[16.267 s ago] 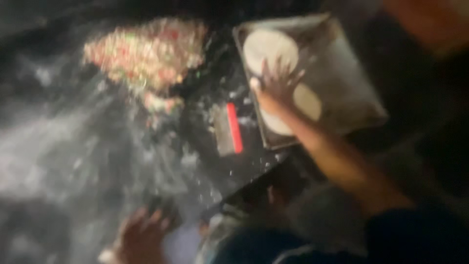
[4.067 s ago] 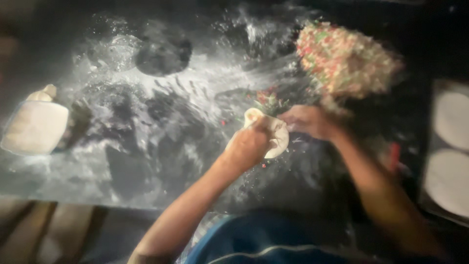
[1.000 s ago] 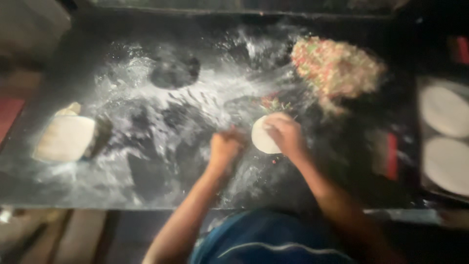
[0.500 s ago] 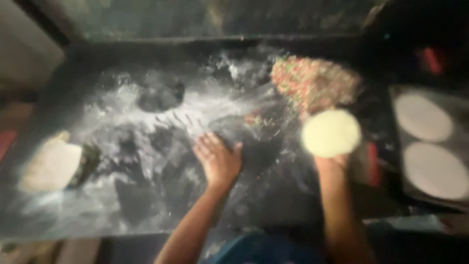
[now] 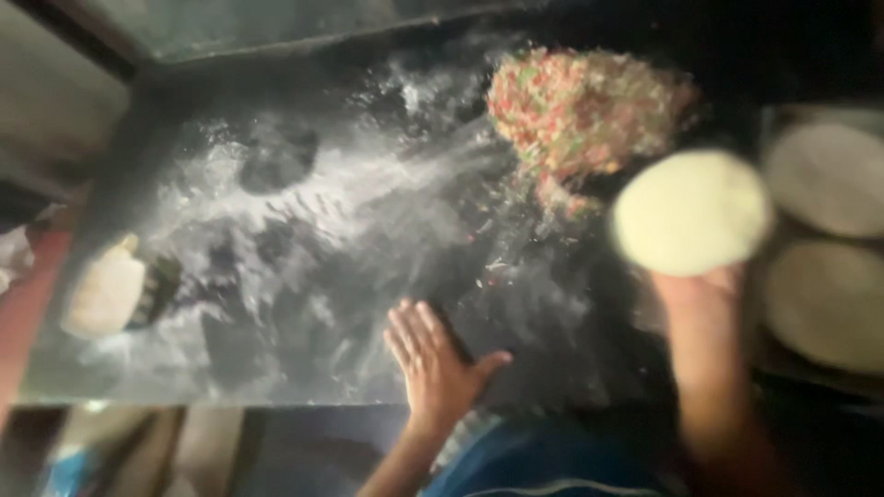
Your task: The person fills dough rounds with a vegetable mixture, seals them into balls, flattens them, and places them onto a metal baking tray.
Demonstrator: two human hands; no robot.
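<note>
Holding round, prob. dough disc (image 5: 692,213), blurry.

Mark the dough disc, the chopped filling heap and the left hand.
dough disc (image 5: 691,212), head view, centre of its flat face.
chopped filling heap (image 5: 585,110), head view, middle of the pile.
left hand (image 5: 437,364), head view, back of hand.

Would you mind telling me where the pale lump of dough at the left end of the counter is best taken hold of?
Probably around its broad middle, coming from above with fingers on its two long sides. The dough lump lies flat on the floured counter, free on top, and its upper end narrows to a nub, a poorer hold.
</note>
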